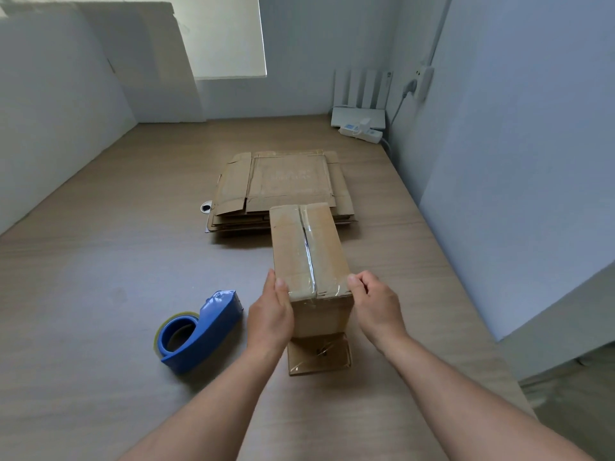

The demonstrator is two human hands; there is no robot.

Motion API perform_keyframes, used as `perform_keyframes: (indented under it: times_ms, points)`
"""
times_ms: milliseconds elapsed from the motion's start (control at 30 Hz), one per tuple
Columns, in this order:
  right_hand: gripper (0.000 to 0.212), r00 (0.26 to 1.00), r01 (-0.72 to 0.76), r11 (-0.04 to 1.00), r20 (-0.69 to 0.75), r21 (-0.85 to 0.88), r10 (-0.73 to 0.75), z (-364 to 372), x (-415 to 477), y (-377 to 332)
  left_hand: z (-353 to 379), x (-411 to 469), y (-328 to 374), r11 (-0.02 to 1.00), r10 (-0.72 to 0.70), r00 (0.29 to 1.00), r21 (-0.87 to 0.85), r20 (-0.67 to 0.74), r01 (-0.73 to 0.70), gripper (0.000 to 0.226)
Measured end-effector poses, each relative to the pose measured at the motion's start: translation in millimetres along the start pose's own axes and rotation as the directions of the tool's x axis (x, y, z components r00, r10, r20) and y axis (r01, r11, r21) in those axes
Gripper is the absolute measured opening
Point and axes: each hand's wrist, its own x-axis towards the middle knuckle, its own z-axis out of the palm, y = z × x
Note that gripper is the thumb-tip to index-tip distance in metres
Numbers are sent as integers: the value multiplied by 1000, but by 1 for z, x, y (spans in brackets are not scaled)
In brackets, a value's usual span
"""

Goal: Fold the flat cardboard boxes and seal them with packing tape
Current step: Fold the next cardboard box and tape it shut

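Blue tape dispenser [203,331] lies on the tabletop [100,261] left of the folded box [306,241], apart from it. Left grip [271,314] clasps the box's near left top corner, thumb on top, fingers hidden behind the side wall. The box's top seam is taped. Right grip [374,304] pinches the near right corner. Beyond the box lies the flat cardboard stack [286,179], its near edge partly covered and its print illegible.

A pale wood-grain desk [100,261] carries a stack of flat cardboard boxes [283,181] at its middle and a taped box [306,247] standing in front of it. A blue tape dispenser [216,321] lies to the left, and a white router [346,115] and power strip [372,136] sit in the far right corner.
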Motion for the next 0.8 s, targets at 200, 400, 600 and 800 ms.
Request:
perform_keyframes:
  times_ms: [200,400,600,800]
  points:
    - [67,934,346,817,253,-461,-253,-28,12,-2,-25,-7,19,924,137,969,326,207,-200,86]
    - [80,774,564,549,165,-617,-611,-19,22,3,-33,-3,27,684,203,936,643,287,-346,81]
    - [75,681,709,548,229,-444,-695,-23,25,32,-48,9,11,750,133,875,529,466,-396,70]
    - [56,633,769,555,252,-318,-732,-27,25,35,-51,17,-15,948,192,855,135,482,-290,63]
